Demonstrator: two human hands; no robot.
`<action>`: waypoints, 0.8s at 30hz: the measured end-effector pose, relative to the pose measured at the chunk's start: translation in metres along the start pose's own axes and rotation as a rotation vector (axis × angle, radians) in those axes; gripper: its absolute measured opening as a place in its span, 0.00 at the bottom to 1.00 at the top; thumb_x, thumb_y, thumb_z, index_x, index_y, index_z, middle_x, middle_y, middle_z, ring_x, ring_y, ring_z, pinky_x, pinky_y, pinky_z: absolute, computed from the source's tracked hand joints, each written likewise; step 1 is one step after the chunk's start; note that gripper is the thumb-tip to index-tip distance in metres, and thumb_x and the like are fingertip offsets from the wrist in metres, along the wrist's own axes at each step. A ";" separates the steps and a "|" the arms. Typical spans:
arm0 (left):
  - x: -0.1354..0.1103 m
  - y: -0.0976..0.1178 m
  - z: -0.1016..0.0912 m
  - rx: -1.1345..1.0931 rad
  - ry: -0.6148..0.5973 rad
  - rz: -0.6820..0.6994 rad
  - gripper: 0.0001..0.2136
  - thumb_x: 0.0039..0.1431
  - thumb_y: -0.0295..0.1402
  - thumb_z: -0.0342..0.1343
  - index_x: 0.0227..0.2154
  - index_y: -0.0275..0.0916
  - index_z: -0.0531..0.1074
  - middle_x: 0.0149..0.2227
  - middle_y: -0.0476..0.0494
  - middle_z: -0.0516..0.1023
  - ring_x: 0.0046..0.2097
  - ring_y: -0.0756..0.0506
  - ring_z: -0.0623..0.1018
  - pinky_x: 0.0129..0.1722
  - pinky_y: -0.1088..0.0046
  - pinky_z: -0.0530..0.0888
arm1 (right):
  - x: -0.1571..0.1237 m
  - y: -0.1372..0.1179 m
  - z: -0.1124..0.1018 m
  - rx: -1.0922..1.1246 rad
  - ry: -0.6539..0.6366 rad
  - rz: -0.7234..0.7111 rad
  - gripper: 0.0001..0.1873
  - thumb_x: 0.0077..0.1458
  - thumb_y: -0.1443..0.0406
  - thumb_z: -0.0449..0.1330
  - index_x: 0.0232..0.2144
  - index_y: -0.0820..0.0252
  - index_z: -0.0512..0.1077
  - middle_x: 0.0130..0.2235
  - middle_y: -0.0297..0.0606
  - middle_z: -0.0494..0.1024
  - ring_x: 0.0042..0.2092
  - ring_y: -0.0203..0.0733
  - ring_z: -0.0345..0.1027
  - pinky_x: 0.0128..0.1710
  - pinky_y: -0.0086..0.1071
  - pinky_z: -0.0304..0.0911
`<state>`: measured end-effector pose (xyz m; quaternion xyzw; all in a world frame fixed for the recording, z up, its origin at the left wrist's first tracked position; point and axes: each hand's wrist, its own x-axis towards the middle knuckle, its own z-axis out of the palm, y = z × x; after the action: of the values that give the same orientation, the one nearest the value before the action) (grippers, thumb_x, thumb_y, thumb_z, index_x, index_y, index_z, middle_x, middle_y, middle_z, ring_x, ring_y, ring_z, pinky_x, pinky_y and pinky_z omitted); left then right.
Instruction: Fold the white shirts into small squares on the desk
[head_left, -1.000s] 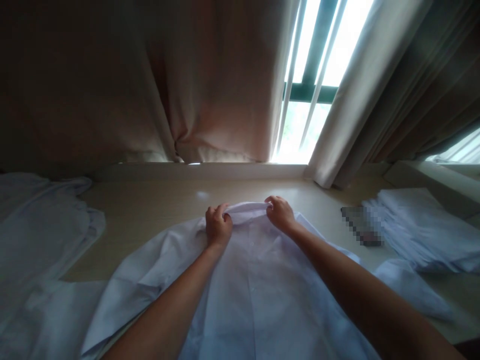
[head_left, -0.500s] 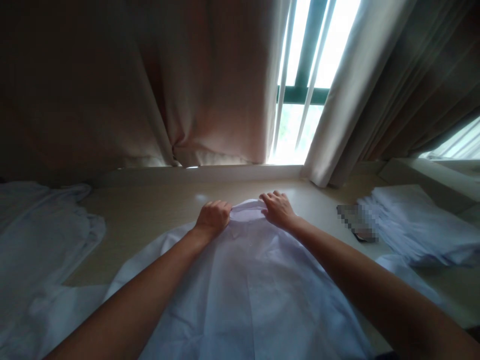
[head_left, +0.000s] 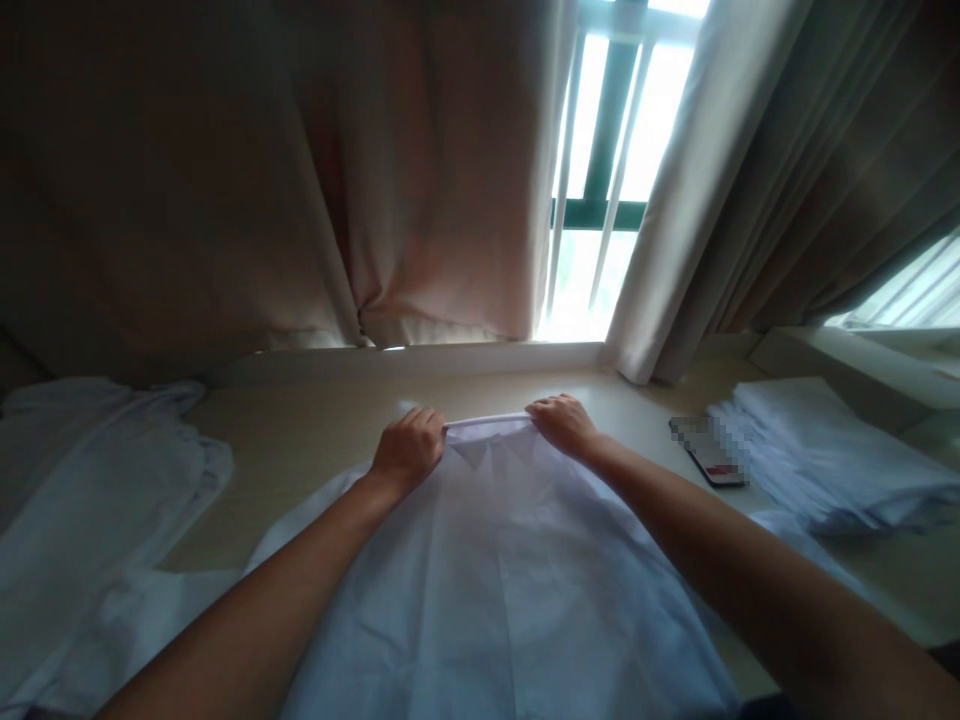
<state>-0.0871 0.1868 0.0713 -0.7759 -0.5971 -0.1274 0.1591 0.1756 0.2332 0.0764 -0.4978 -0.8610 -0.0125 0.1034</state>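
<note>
White cloth shirt [head_left: 472,590]: collar [head_left: 487,421] loop now pulled straight near bench's [head_left: 315,430] far edge, seemingly tautened.
Left hand [head_left: 409,447]: shifted outward, fingers clamped on collar.
Right hand [head_left: 562,422]: fingers clamped likewise.

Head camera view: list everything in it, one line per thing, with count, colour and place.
White shirt: one, white, centre, collar edge stretched between the hands
Loose garments: count unclear, white, heaped at left
Folded stack: one, layers uncountable, white, at right
Flat object: one, dark-edged, partly pixelated, beside the stack
Table: one, pale, under the cloth
Curtains: several panels, beige-brown, across the back
Window: one, green-framed, between curtains; another bright opening at far right
Left hand: one, gripping the collar's left end
Right hand: one, gripping its right end
</note>
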 end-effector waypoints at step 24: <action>0.042 0.015 -0.023 -0.354 0.069 -0.319 0.12 0.58 0.36 0.46 0.35 0.44 0.75 0.32 0.44 0.80 0.35 0.44 0.78 0.33 0.72 0.67 | 0.005 0.007 -0.047 0.904 0.046 0.433 0.14 0.46 0.63 0.58 0.38 0.59 0.71 0.33 0.37 0.74 0.32 0.38 0.65 0.29 0.29 0.58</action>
<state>-0.0617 0.2116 0.1069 -0.6828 -0.6745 -0.2801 0.0187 0.1874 0.2349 0.1226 -0.5700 -0.6548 0.3725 0.3280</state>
